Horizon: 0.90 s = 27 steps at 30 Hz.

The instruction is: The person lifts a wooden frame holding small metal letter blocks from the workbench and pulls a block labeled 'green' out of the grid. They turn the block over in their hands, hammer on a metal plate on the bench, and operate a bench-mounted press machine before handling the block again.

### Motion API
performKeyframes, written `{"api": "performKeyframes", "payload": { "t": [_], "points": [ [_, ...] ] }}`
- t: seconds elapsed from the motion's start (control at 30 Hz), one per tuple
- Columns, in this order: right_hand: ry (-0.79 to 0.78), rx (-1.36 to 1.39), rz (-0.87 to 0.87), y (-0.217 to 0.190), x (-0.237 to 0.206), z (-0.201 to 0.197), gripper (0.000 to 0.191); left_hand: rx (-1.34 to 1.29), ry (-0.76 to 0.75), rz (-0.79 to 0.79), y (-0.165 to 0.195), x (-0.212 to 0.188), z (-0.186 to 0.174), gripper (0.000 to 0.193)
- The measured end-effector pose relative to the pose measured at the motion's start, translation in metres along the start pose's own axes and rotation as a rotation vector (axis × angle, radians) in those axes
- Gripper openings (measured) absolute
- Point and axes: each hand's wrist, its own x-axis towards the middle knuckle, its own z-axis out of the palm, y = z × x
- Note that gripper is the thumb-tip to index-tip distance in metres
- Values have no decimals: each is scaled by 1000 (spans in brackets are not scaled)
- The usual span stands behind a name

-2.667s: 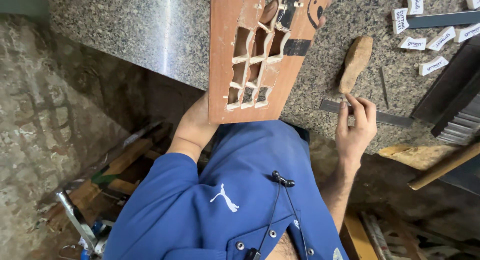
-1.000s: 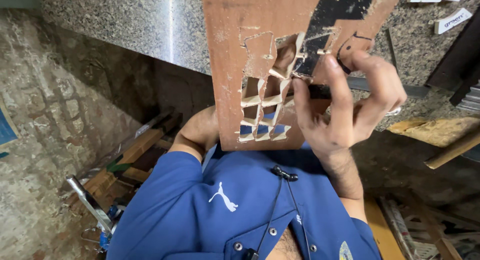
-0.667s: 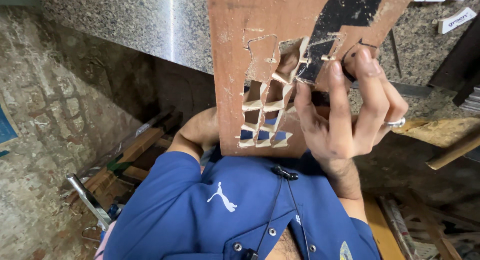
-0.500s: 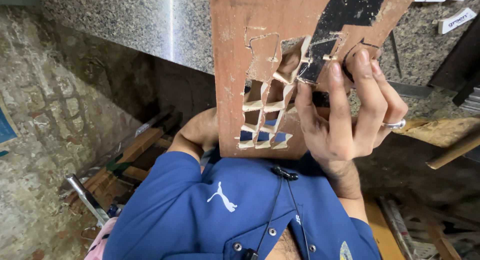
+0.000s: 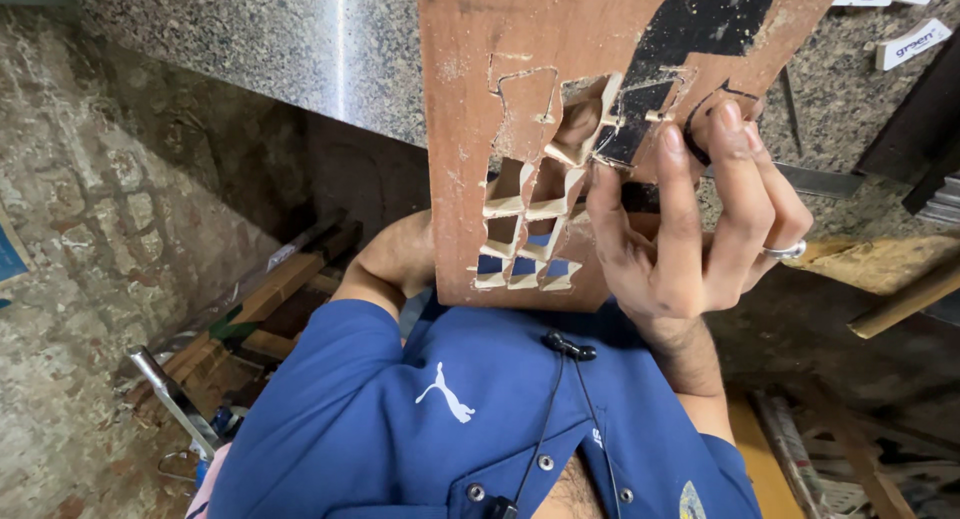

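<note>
Two surfaces frame the scene: a speckled granite desk (image 5: 300, 59) across the top and a rough stone floor (image 5: 90, 279) at the left, with timber offcuts (image 5: 270, 294) lying on it. A reddish-brown wooden panel (image 5: 480, 129) with a cut-out lattice and a black painted patch stands upright above the person's blue shirt (image 5: 400, 429), in front of the desk edge. The left hand (image 5: 405, 254) is clamped on the panel's lower left edge, largely hidden behind it. The right hand (image 5: 695, 229) is closed on the panel's right edge, fingers (image 5: 670, 179) spread across the face beside the lattice.
</note>
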Motion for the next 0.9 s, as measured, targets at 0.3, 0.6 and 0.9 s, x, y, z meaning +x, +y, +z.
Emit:
{"api": "performKeyframes", "payload": {
  "t": [0.3, 0.6, 0.9],
  "points": [
    [0, -2, -15, 0, -1, -1, 41, -1, 7, 13, 1, -2, -1, 36],
    [-11, -6, -8, -1, -2, -2, 41, 11, 3, 7, 1, -2, -2, 36],
    [-60, 31, 38, -2, -4, -3, 41, 14, 10, 4, 0, 0, -6, 36]
  ]
}}
